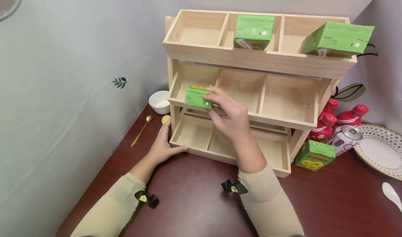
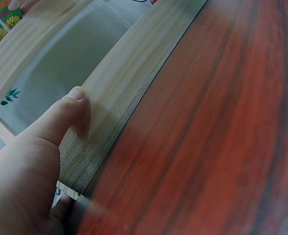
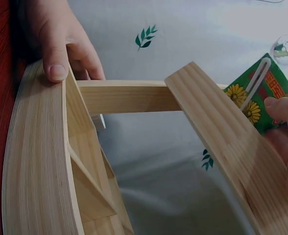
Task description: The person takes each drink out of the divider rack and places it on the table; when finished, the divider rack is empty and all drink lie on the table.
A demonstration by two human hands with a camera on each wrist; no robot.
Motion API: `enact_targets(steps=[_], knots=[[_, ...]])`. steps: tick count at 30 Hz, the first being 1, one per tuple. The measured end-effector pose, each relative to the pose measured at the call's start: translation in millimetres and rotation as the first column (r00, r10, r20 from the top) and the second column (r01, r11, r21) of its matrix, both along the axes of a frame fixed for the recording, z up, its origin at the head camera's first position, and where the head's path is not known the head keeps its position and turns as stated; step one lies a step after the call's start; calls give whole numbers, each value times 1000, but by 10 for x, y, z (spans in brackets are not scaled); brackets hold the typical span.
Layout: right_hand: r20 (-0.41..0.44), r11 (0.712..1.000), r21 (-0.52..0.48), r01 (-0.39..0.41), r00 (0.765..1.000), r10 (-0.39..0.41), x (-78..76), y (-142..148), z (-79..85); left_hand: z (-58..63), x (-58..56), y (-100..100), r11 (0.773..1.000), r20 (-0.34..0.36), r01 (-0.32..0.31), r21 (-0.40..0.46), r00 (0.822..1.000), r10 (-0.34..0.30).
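My right hand pinches a small green drink carton printed with yellow flowers, at the front of the middle tier's left compartment. A white straw is fixed along the carton's side in the right wrist view. My left hand grips the lower left corner of the wooden three-tier shelf. Its thumb presses the bottom tier's front board, and the other fingers lie along the outer side, partly hidden. Two more green cartons, one in the top middle compartment and one at top right, lean forward.
Right of the shelf stand another green carton, red-capped bottles, a can, a dotted plate and a white spoon. A white bowl and a gold spoon lie left, near the curtain.
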State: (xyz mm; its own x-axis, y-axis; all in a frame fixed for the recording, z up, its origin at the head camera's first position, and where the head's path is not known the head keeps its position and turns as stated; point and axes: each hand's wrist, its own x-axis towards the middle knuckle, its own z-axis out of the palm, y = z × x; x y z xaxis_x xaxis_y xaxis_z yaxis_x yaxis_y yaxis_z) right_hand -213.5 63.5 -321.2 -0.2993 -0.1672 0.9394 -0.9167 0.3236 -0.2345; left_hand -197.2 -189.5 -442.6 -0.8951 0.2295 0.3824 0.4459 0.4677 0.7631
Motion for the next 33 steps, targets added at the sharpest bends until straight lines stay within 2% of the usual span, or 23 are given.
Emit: enact_targets(steps=[14,24,33], knots=[[-73,992,-57,-116,991,112,73,108,42,-1,13,0,1000,5,-6,6,1000,6],[-102,982,-105,-157,984,146,338,163,233,3,6,8,1000,15,-3,0,1000,3],[-111,983,-129,-134,987,120,474,260,300,5,12,-9,1000,11,0,-4,1000,0]])
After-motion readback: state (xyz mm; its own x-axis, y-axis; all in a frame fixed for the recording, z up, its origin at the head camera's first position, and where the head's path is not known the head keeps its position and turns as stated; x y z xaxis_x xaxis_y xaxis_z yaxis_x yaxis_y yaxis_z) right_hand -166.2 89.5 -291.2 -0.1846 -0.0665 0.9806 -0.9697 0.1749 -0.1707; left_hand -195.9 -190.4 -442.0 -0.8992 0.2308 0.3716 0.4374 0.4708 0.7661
